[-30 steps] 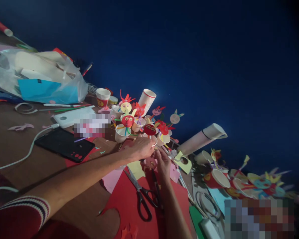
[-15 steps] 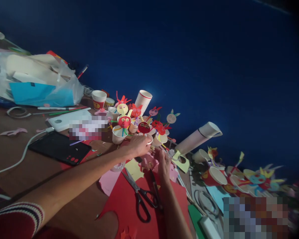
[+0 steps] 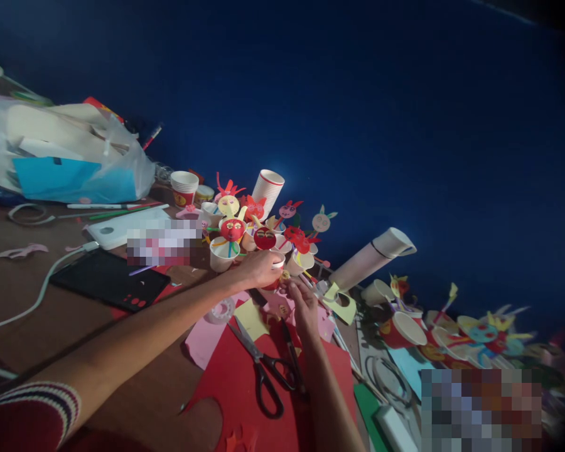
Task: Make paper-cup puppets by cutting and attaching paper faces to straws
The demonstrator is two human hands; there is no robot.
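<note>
My left hand (image 3: 260, 270) is closed around a paper cup (image 3: 278, 260). A dark red paper face (image 3: 265, 238) with yellow details stands above that cup. Just to the right, my right hand (image 3: 303, 300) has its fingers drawn together at the cup's lower side; a small pale piece seems to show at the fingertips, too small to name. Several white cups (image 3: 224, 256) with paper-face figures stand behind my hands. Below them, black-handled scissors (image 3: 262, 370) lie partly open on red paper (image 3: 245, 392), with a dark pen-like tool (image 3: 292, 351) alongside.
On the left lie a black phone case (image 3: 110, 280), a white phone or power bank (image 3: 127, 227) with a cable, and a stuffed plastic bag (image 3: 136, 166). A tape roll (image 3: 221, 310) rests near my left forearm. A tall cup stack (image 3: 371, 257) leans right; more decorated cups (image 3: 402, 329) stand beyond.
My left hand and the cup have shifted slightly left, and the red face with them. My right fingers have come up closer to the cup. The view has turned slightly.
</note>
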